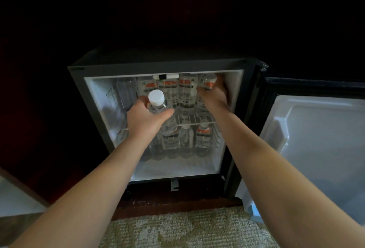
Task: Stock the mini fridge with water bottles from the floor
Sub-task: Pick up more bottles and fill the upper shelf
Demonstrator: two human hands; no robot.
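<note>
Both hands' fingers [203, 89] grip bottles [158, 103].

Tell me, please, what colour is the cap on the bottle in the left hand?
White, seen in the head view: cap.

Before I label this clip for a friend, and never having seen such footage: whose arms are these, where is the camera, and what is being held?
There is no machine here. The one picture comes from a camera worn on a person's head, looking forward and down, so the two bare arms are that person's own.

They reach into an open mini fridge whose door swings out to the right. Water bottles already stand on the wire shelf and on the fridge floor below it.

The left hand has its grip round a white-capped bottle, at the front of the fridge. The right hand grips another bottle at the upper right, near the wall. Carpet lies in front.
</note>
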